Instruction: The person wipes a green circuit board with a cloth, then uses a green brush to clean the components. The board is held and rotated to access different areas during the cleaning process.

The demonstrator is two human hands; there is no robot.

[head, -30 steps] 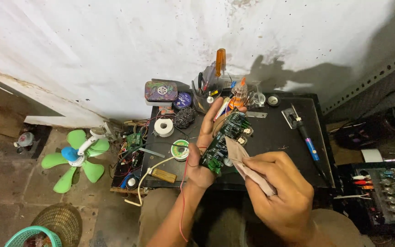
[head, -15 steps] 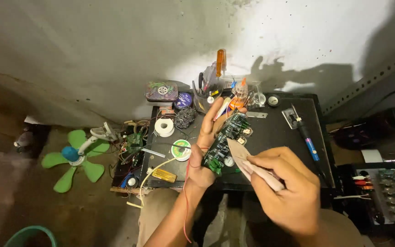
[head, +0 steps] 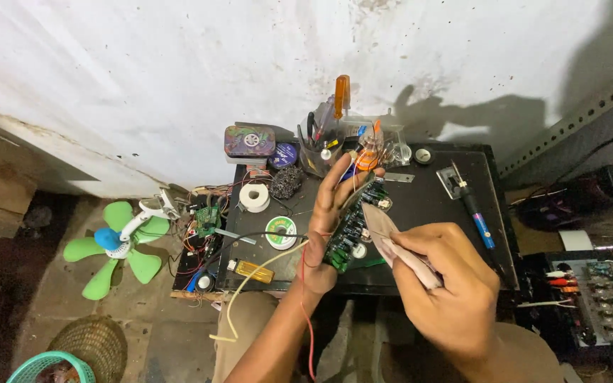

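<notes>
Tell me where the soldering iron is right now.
The soldering iron lies on the right side of the black table, beyond the right hand, blue handle toward the person.

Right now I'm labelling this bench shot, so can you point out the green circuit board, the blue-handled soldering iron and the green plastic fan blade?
green circuit board [head: 349, 230], head view, middle of its component side.
blue-handled soldering iron [head: 478, 220], head view, on its handle.
green plastic fan blade [head: 117, 213], head view, on its upper blade.

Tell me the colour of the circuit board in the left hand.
Green circuit board, held in the left hand; head view.
</notes>
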